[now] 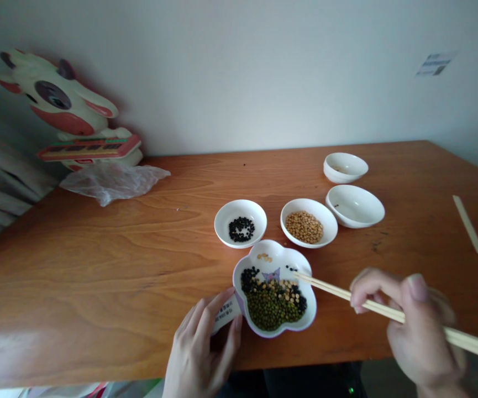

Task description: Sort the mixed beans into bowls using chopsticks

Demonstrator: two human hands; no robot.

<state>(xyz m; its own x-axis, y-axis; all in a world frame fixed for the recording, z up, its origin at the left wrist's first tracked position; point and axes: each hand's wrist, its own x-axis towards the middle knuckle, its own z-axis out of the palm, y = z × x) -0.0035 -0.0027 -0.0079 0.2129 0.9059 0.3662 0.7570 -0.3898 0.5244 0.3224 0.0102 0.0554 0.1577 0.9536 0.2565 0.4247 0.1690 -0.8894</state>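
So far: Some beans lie apart from the rest. A small white bowl [222, 232] has a little pile of black beans [241, 229], and the white bowl [325, 213] beside it has a bigger pile of yellow beans [304, 228].

Mixed: A white flower-shaped dish [311, 301] sits nearest the person. It holds lots of green beans [269, 309], with black beans [249, 279] and yellow beans [282, 287] all jumbled in. A few yellow beans lie off by themselves at the far side of this dish. This is the biggest pile on the table.

Other bowls: Two more white bowls, one [377, 213] near and one [342, 179] farther back, show no bean piles, only a few tiny bits.

Right hand: This hand [421, 326] looks a bit blurry. It holds a pair of wooden chopsticks [367, 301] firmly, with their tips close together at the dish's edge. I cannot tell if a bean is between the tips.

Left hand: This hand [199, 351] sits at the near side of the dish, with its fingers curved. They touch a printed paper strip [226, 315] beside the dish. I cannot tell if they are gripping anything.

Around: Everything stands on an orange wooden table [98, 287]. A toy cow [56, 94] and a plastic bag [110, 182] are off to the left.
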